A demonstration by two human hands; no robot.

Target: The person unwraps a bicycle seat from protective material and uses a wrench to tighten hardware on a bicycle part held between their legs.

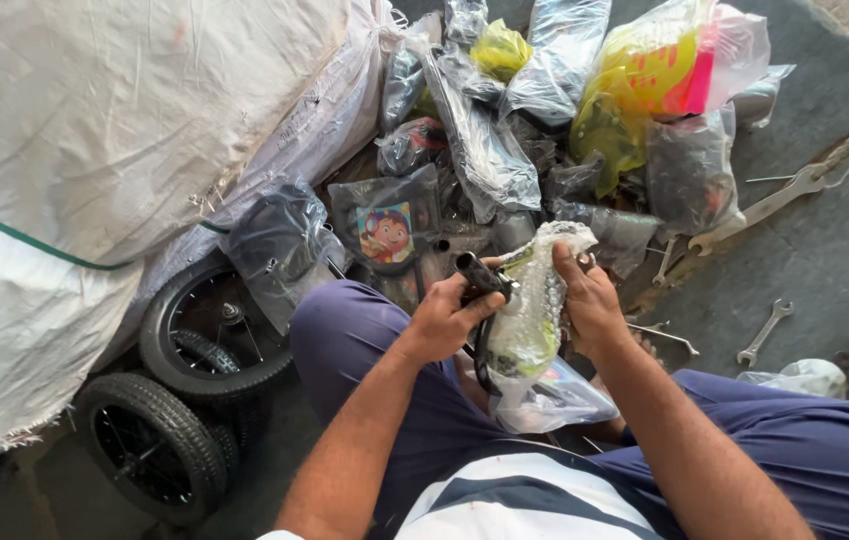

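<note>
From the head camera, looking straight down: the left hand [442, 322] is clamped around a black handlebar grip [478, 273], fingers curled tight on the dark bar just below it, while the right hand [590, 300] has its fingers closed on the bubble wrap [535, 300] that sleeves the rest of the part, thumb pressed over the top edge. The wrapped part sits between the knees, over the lap, with a loose clear plastic bag [555, 400] hanging beneath it. Here is the risk as I judge it: the wrap looks slack and slippery, so a hard tug from the right hand could let the part slide out and drop onto the concrete floor [825, 260], where a small spanner [765, 332] and a long flat wrench [805, 185] lie close by. The heap of bagged parts [490, 150] just ahead could topple if knocked, and the two small wheels [185, 380] to the left crowd the leg.
</note>
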